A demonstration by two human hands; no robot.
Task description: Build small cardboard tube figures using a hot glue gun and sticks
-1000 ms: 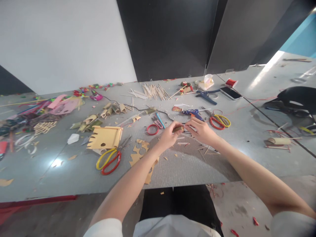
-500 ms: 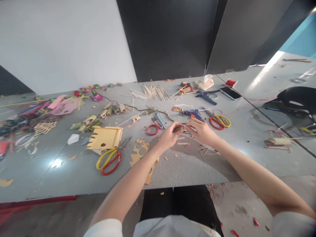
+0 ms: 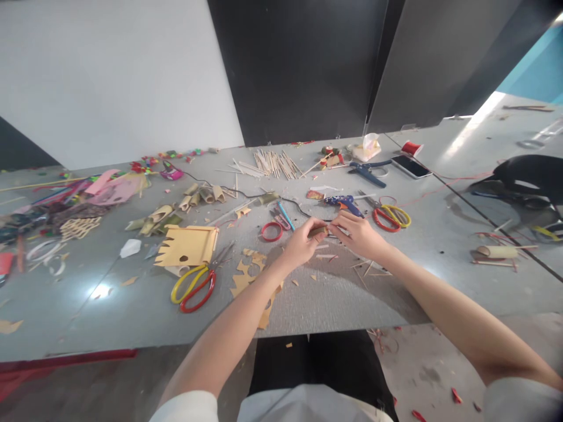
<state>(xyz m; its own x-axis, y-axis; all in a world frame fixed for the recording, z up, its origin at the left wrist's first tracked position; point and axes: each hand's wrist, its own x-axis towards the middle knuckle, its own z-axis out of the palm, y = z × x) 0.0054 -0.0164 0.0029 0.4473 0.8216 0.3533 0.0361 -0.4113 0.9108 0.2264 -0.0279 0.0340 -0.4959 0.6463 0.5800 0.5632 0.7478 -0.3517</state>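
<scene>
My left hand point(image 3: 300, 242) and my right hand point(image 3: 359, 233) meet over the middle of the grey table point(image 3: 132, 316). Between their fingertips sits a small brown rolled tube point(image 3: 317, 231); my left fingers pinch its left end and my right fingers close on its right end. A red ring point(image 3: 271, 230) and a blue stick point(image 3: 285, 215) lie just left of my left hand. A blue glue gun point(image 3: 344, 203) rests right behind my right hand.
Yellow-and-red scissors point(image 3: 194, 285) and a tan cut card point(image 3: 188, 244) lie at the left front. A second pair of scissors point(image 3: 393, 215), blue pliers point(image 3: 367, 170), a phone point(image 3: 411, 166) and a pile of thin sticks point(image 3: 275, 162) lie farther back. Scraps litter the table.
Both hands stay on the small tube with only slight finger shifts; nothing else on the table has moved.
</scene>
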